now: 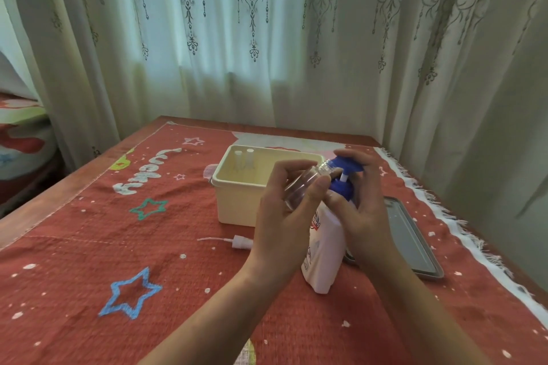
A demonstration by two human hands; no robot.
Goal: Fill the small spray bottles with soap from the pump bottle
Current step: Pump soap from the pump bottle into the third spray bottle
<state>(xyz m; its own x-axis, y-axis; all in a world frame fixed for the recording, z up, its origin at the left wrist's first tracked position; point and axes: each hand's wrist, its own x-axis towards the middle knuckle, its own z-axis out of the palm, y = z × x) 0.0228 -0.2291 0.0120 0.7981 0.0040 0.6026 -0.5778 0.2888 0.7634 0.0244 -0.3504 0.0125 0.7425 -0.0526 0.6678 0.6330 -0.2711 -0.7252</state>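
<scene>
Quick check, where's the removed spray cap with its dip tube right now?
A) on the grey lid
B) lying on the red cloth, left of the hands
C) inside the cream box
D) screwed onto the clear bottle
B: the spray cap lies on the red cloth with its tube pointing left, while the clear bottle in the left hand has an open neck at the pump bottle.

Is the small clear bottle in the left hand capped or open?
Open: small clear plastic bottle shows bare threaded neck; white spray cap lies on the red cloth.
</scene>
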